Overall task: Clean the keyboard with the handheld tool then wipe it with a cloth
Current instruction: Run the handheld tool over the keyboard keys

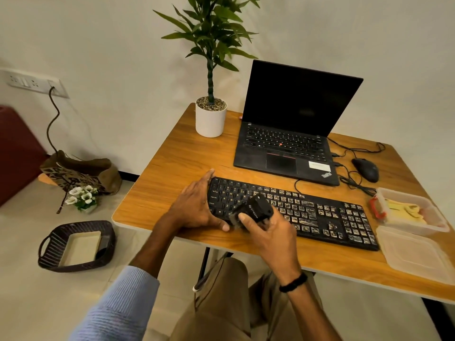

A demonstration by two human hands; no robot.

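Observation:
A black keyboard (317, 212) lies across the front of the wooden table (172, 166), with pale debris over its middle and right keys. My left hand (197, 205) rests flat on its left end, fingers straight, thumb along the front edge. My right hand (268, 232) grips a black handheld cleaning tool (256, 206), whose brush end sits on the lower left keys. A yellow cloth (406, 212) lies in an open clear plastic container (428, 203) at the table's right edge.
An open black laptop (290, 143) stands behind the keyboard, a mouse (365, 169) and cables to its right. A potted plant (211, 119) is at the back. The container's lid (416, 254) lies at the front right. A dark basket (76, 246) and a paper bag (81, 173) sit on the floor.

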